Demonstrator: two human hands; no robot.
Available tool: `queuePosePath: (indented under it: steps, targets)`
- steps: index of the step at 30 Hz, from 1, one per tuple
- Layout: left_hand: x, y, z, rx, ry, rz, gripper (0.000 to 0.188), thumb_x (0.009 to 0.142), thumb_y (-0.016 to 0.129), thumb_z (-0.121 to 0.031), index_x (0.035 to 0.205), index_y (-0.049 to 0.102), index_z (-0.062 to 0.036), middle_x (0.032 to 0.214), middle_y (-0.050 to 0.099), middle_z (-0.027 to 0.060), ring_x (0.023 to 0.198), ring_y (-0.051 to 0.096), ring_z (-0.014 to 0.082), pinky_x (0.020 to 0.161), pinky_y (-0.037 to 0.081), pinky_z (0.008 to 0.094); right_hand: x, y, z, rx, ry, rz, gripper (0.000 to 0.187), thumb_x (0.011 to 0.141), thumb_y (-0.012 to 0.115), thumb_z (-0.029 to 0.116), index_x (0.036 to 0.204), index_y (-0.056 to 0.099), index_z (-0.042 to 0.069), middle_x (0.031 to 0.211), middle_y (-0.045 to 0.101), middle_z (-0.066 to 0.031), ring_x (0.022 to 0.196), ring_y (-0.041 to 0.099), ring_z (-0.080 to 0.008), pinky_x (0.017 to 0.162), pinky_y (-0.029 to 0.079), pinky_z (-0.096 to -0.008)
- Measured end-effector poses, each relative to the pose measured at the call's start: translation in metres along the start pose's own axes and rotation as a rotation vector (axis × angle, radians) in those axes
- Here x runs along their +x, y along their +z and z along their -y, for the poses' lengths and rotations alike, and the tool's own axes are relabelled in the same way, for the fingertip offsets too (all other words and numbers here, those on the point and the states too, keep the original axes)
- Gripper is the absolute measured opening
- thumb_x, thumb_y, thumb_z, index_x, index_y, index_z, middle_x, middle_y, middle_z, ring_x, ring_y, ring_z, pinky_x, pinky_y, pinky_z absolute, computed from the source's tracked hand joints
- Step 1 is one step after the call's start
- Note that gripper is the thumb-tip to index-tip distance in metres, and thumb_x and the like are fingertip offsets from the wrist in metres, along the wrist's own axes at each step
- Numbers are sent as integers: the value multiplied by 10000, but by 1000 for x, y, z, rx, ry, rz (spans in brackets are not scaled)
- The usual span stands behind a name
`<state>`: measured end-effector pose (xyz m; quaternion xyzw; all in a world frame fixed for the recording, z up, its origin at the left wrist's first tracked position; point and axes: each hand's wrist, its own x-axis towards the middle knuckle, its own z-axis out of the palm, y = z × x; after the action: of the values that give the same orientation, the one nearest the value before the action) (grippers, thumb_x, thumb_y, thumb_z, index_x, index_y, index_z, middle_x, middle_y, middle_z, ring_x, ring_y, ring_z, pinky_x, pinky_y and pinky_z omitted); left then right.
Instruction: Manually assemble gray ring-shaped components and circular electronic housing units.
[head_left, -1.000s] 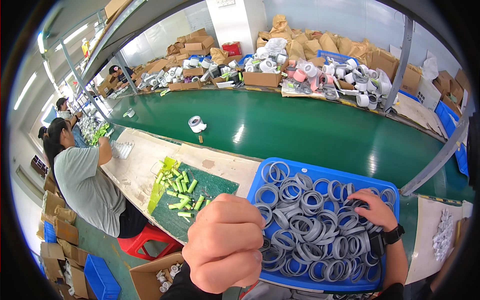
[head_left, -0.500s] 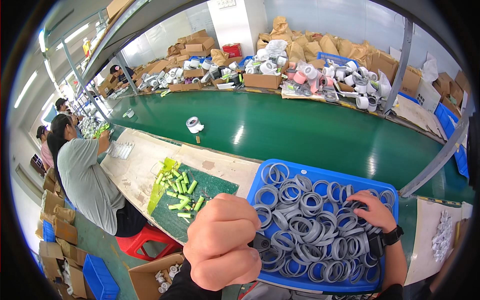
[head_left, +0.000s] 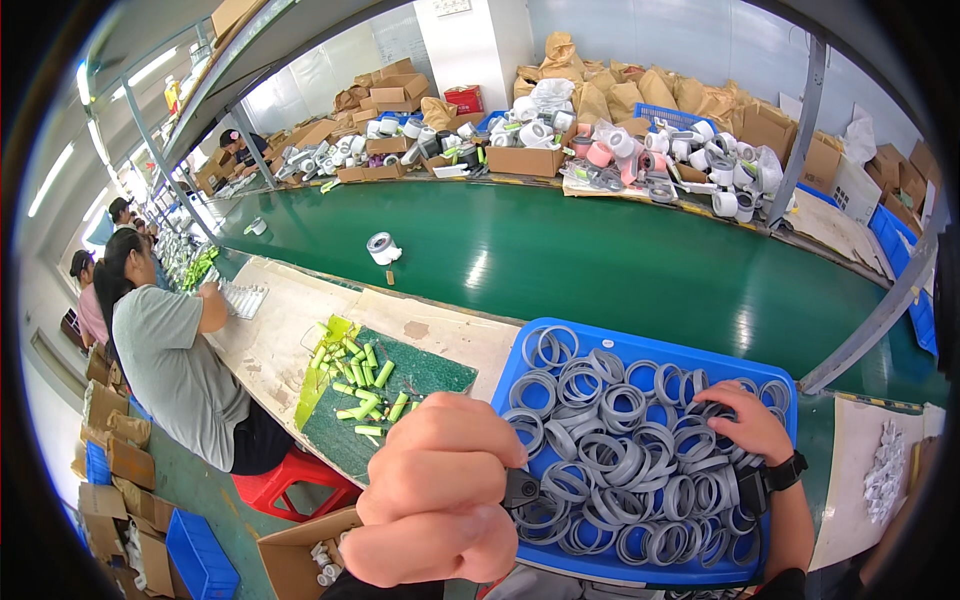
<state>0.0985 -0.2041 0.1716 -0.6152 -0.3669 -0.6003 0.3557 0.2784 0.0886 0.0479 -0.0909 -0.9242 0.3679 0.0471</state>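
My left hand (head_left: 440,490) is raised close in front of me, clenched in a fist with its knuckles toward me; nothing sticks out of it, though its palm side is hidden. Beside it shows a small black piece (head_left: 520,488). A blue tray (head_left: 655,345) full of grey rings (head_left: 622,405) lies on the right. Over the tray's right part, my right hand (head_left: 748,420) rests on the rings, fingers stretched out and slightly bent, gripping nothing that I can see. A black band (head_left: 785,470) circles that wrist, with a black block next to it.
Green cylindrical cells (head_left: 365,375) lie on a green mat (head_left: 440,375) left of the tray. Beyond runs a green conveyor belt (head_left: 560,235) carrying a white part (head_left: 383,248). A co-worker (head_left: 175,350) sits at left. A metal post (head_left: 880,310) stands at right.
My left fist has moved slightly left and down. My right hand has kept its place on the rings. The white part on the belt has shifted a little left, and the co-worker's arm has moved.
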Motion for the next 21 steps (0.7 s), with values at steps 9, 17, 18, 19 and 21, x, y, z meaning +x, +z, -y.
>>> queuePosePath:
  steps: [9, 17, 18, 19, 21]
  targets:
    - [-4, 0, -3, -76, -73, -13, 279, 835, 497, -22, 1050, 325, -67, 775, 402, 88, 548, 442, 200, 487, 349, 303, -2, -1, 1, 2, 13, -5, 387, 742, 612, 93, 1126, 618, 43, 1084, 602, -122, 1076, 527, -293, 968, 394, -379]
    - [0, 0, -6, 6, -66, 2, 222, 843, 477, -3, 995, 328, -68, 764, 388, 93, 546, 420, 185, 451, 340, 302, 1, 0, 4, 8, -5, 7, 387, 745, 610, 91, 1129, 615, 41, 1077, 602, -123, 1063, 529, -295, 965, 393, -380]
    - [0, 0, -6, 27, -68, 1, 197, 849, 488, -8, 959, 335, -68, 764, 387, 95, 545, 419, 184, 449, 346, 301, 1, 0, 3, 6, -12, 7, 387, 745, 610, 90, 1129, 615, 41, 1077, 602, -123, 1062, 528, -295, 964, 393, -380]
    - [1, 1, -5, 22, -69, -1, 197, 849, 488, -8, 959, 335, -68, 764, 387, 95, 545, 419, 184, 449, 346, 301, 1, -1, 2, 2, -15, 3, 387, 745, 610, 89, 1129, 615, 41, 1076, 602, -123, 1061, 527, -296, 963, 393, -380]
    - [3, 1, -2, 102, -55, 105, 158, 879, 495, -29, 879, 341, -68, 765, 388, 95, 550, 421, 180, 457, 368, 293, -1, -2, 1, 5, 5, -2, 387, 744, 610, 89, 1128, 616, 42, 1079, 602, -123, 1066, 525, -295, 965, 393, -379]
